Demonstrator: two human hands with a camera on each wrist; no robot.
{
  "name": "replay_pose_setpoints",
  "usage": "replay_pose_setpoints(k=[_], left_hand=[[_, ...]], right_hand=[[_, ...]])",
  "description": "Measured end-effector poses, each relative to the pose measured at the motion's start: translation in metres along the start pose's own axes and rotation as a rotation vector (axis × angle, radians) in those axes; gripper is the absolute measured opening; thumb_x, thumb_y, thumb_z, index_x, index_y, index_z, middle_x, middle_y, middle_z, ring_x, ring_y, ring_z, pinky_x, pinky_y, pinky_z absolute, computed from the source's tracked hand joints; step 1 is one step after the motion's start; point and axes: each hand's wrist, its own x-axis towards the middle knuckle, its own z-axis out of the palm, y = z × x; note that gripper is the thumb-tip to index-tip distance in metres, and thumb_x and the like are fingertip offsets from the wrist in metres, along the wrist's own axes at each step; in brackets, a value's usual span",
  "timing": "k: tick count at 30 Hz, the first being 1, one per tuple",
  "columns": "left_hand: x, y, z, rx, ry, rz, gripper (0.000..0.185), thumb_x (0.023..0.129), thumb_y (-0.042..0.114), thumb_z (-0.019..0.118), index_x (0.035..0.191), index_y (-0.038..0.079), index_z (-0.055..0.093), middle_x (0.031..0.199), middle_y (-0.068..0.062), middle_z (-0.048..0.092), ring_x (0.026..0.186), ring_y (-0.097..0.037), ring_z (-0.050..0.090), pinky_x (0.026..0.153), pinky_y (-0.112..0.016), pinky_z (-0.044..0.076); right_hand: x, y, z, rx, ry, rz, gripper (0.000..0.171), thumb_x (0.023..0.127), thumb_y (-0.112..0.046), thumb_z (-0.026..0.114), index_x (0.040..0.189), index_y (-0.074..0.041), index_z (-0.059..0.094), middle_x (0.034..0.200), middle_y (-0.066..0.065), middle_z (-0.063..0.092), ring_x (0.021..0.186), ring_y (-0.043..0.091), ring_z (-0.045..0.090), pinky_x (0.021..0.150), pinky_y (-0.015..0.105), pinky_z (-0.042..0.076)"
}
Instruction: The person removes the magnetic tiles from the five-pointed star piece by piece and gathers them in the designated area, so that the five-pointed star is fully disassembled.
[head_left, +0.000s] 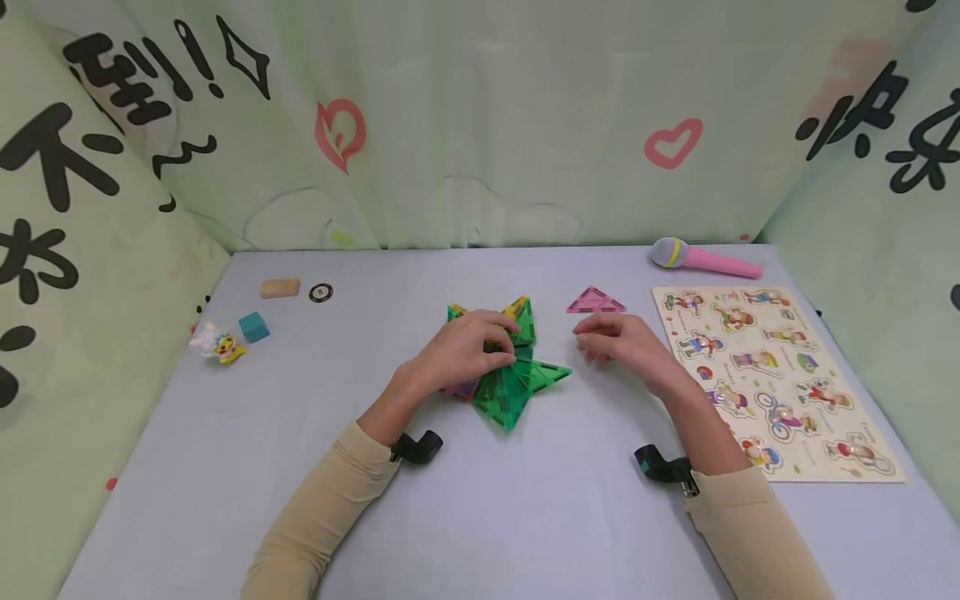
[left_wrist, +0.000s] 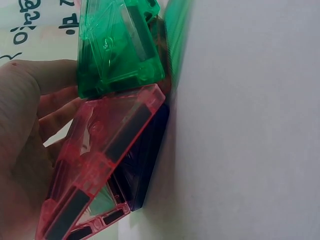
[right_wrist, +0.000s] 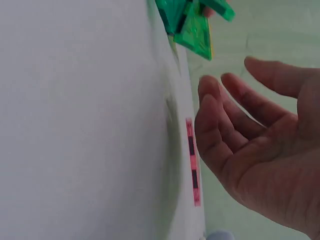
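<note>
A star-like build of see-through magnetic tiles (head_left: 504, 398), mostly green with some yellow and purple, stands at the middle of the table. My left hand (head_left: 467, 348) holds it from above, thumb and fingers around its upper part. Close up in the left wrist view are a green tile (left_wrist: 117, 55), a pink tile (left_wrist: 92, 145) and a dark blue tile (left_wrist: 150, 155). To the right of the build, my right hand (head_left: 630, 346) hovers with loosely bent fingers and nothing in them. Just beyond it lies a flat pink triangular tile (head_left: 595, 301).
On the right lies a sticker-like picture board (head_left: 780, 375), partly under the right forearm, with a pink toy microphone (head_left: 708, 257) behind it. At the left are a wooden block (head_left: 280, 288), a black disc (head_left: 321, 292), a blue cube (head_left: 254, 327) and a small figurine (head_left: 225, 346).
</note>
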Motion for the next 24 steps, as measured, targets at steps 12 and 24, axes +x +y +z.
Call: replay_pose_setpoints(k=[12, 24], left_hand=[[0.0, -0.002, -0.001, 0.005, 0.015, 0.022, 0.011, 0.095, 0.028, 0.068, 0.089, 0.023, 0.076, 0.134, 0.008, 0.062, 0.135, -0.015, 0.048, 0.114, -0.036, 0.04], [0.001, -0.002, -0.003, 0.004, 0.006, 0.068, 0.011, 0.095, 0.029, 0.068, 0.094, 0.022, 0.077, 0.134, 0.004, 0.062, 0.135, -0.017, 0.048, 0.116, -0.036, 0.036]], right_hand=[[-0.01, -0.01, 0.042, 0.087, -0.164, -0.026, 0.02, 0.095, -0.017, 0.066, 0.104, 0.001, 0.068, 0.086, 0.014, 0.071, 0.074, 0.017, 0.066, 0.072, 0.027, 0.057], [-0.012, -0.008, 0.038, 0.067, -0.095, -0.045, 0.015, 0.094, -0.015, 0.068, 0.097, -0.001, 0.072, 0.086, 0.017, 0.07, 0.077, 0.021, 0.067, 0.075, 0.028, 0.056]])
